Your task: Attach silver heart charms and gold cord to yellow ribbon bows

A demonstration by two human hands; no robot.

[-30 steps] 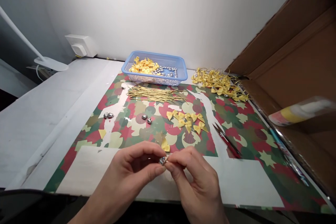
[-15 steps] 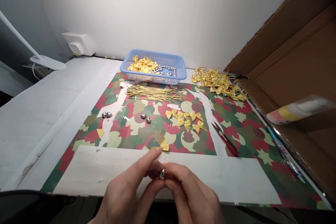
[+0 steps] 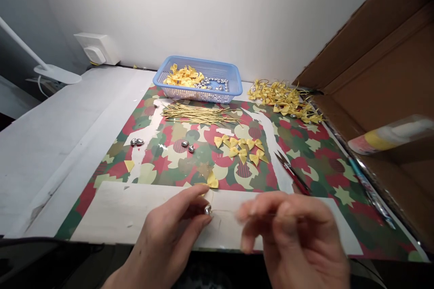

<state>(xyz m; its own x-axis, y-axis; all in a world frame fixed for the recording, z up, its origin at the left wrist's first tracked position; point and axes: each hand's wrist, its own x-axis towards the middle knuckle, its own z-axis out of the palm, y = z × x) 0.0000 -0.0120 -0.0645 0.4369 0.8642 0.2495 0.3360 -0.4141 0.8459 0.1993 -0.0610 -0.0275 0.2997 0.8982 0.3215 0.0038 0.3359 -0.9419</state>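
Note:
Between the thumb and fingers of my left hand (image 3: 172,226) is a small silver bell (image 3: 208,209). A yellow ribbon bow (image 3: 212,180) stands just past these fingertips, close to the bell. From the bell a thin pale cord (image 3: 224,211) runs right to my right hand (image 3: 291,230). That hand is pinched around the cord's end and partly smeared by motion. Both hands are over the white strip (image 3: 111,207) at the table's front. Several yellow bows (image 3: 242,153) and two silver bells (image 3: 188,146) lie beyond them.
A blue basket (image 3: 200,95) with bows and silver beads stands at the back. Gold cords (image 3: 198,113) lie before it. Bows with cords are heaped (image 3: 285,99) at the back right. Red-handled snips (image 3: 293,175), a bottle (image 3: 383,137) and a cardboard box (image 3: 376,54) are on the right.
My right hand has moved away from my left, to the right, drawing the cord out. My left hand stays near its place with the bell.

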